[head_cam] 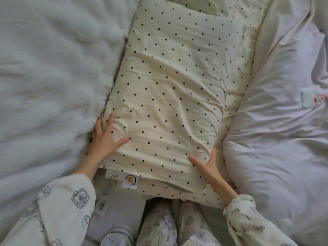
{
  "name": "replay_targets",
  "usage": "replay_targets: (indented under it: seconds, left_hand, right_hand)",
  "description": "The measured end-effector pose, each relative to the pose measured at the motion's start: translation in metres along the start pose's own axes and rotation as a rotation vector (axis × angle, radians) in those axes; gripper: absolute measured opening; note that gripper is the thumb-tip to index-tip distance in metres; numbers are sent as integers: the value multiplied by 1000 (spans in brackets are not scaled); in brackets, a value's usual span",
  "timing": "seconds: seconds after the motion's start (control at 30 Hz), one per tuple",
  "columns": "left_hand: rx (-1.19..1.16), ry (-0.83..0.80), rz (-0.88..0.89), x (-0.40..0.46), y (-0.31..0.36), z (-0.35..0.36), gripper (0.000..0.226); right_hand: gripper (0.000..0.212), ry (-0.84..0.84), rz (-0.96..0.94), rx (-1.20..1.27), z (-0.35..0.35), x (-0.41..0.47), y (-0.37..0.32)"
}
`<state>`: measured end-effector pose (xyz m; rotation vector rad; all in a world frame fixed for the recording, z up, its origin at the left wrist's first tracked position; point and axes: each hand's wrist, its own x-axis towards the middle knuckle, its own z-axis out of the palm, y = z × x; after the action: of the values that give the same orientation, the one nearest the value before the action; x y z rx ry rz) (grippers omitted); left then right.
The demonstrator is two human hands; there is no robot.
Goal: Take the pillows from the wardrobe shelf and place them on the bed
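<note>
A cream pillow (170,89) with small black dots lies lengthwise on the bed, its open end and a white label toward me. My left hand (104,139) rests flat on its near left corner, fingers spread and straight. My right hand (207,166) presses on the near right corner, thumb on top, fingers along the side edge. Beneath the pillow lies a sheet of the same dotted fabric (248,43).
A white fluffy blanket (49,77) covers the bed to the left. A crumpled white duvet (276,112) with a small pink motif bulges on the right. My patterned pyjama legs (170,226) stand at the bed's near edge.
</note>
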<state>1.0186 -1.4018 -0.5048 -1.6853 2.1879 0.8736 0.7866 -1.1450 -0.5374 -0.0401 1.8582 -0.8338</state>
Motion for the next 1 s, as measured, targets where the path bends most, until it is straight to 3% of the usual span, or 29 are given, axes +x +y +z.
replay_targets:
  seconds: [0.2,0.37,0.47,0.53,0.6,0.7,0.8,1.0]
  left_hand:
    - [20,41,37,-11,-2,5,98]
    - [143,101,-62,-31,0,6,74]
    - [161,135,-147,-43,2,4,63]
    - [171,183,-130,-44,10,2,59]
    - [212,178,-26,-41,24,5,63]
    - [316,-11,66,-39,51,31,81]
    - [371,-126,32,-42,66,60,96]
    - [375,-123,-10,-39,63,63,102]
  right_hand:
    - [132,-120,22,-4,-8,-5,9]
    - [113,-243,160,-30,-21,-13,5]
    - [93,-139,93,-158,-30,-5,-13]
    - [97,-12,-29,-201,-31,1,-22]
    - [102,57,-160,-310,-24,0,-27]
    - [110,56,-260,-484,-7,-2,-24]
    - [117,25,-256,-560,4,1,-21]
    - [117,-90,-123,-615,6,8,-36]
